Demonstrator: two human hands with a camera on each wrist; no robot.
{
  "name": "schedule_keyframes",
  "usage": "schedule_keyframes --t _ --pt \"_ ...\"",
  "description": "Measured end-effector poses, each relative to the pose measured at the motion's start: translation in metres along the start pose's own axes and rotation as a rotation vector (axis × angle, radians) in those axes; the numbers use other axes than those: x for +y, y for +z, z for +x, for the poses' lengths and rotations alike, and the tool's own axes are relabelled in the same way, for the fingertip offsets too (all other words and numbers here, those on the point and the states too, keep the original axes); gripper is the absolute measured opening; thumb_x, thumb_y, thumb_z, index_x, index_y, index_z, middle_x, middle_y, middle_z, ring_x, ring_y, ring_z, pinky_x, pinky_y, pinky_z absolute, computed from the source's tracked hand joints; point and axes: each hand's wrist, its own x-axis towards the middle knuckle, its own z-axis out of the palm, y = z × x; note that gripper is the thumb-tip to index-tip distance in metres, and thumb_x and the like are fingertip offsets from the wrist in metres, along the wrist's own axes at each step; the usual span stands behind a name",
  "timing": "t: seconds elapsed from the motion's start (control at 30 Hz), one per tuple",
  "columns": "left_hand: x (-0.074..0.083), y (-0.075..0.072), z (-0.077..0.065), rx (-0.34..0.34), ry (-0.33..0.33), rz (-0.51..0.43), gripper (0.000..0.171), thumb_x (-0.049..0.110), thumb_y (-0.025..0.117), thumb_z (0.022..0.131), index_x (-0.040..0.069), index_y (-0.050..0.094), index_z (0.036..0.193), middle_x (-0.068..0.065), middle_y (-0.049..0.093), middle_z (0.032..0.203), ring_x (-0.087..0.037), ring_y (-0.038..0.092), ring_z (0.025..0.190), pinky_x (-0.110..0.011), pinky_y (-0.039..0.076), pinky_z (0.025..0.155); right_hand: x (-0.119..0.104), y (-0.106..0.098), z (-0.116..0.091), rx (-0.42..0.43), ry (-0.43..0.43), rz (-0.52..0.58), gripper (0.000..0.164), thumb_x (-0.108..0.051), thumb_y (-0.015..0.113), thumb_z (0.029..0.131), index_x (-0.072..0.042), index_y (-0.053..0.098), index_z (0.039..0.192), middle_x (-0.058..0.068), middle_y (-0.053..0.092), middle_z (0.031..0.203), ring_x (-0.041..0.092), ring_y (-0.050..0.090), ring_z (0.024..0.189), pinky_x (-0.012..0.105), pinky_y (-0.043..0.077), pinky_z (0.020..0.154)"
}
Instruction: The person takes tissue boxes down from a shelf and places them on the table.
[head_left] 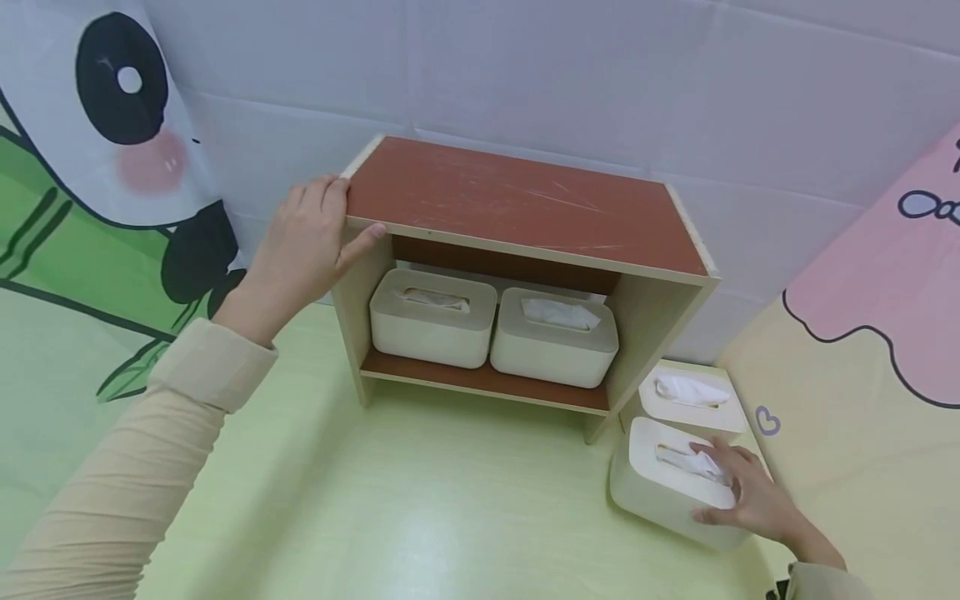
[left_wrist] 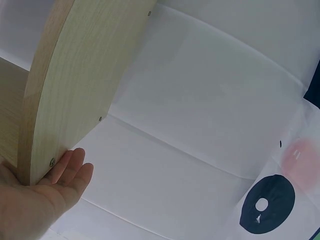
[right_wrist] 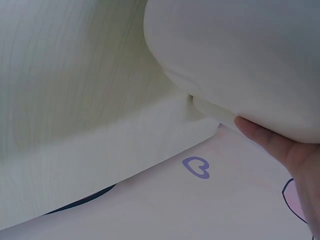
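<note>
My left hand (head_left: 303,237) holds the top left corner of a small wooden shelf (head_left: 525,204) with a red-brown top. Its thumb lies at the front edge. In the left wrist view its fingers (left_wrist: 75,172) reach over the outer face of the side panel (left_wrist: 85,75). At the lower right, my right hand (head_left: 750,492) grips a cream tissue box (head_left: 660,496), thumb at its near side and fingers over its lid by the tissue slot. This tissue box sits askew, overlapping another tissue box (head_left: 690,396) behind it. From the right wrist, the gripped box's pale wall (right_wrist: 225,55) fills the upper right.
Two more tissue boxes, a left one (head_left: 431,325) and a right one (head_left: 555,342), stand side by side inside the shelf. The pale wood-grain table (head_left: 420,517) spreads in front. Cloth backdrops with cartoon prints (head_left: 135,75) rise behind and at both sides.
</note>
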Motion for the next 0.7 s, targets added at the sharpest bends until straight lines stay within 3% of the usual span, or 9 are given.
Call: schedule_keyframes --t 0.17,0.7 --pt "-0.001 0.000 0.000 -0.005 -0.008 -0.001 0.067 0.043 0.050 0.091 -0.013 0.039 0.127 -0.030 0.047 0.124 -0.044 0.044 0.112 -0.053 0.036 0.096 0.004 0.004 -0.001 -0.017 -0.003 0.001 0.090 -0.041 0.084 0.057 -0.019 0.043 0.134 0.032 0.027 0.141 0.046 0.027 0.118 0.077 0.030 0.069" --pt "-0.004 0.002 0.000 -0.003 -0.006 -0.002 0.068 0.043 0.050 0.091 -0.013 0.039 0.127 -0.030 0.047 0.125 -0.044 0.044 0.113 -0.052 0.035 0.097 0.012 0.008 -0.001 -0.015 -0.033 0.024 0.092 -0.038 0.086 0.054 -0.016 0.043 0.133 0.034 0.028 0.139 0.046 0.024 0.118 0.070 0.031 0.073"
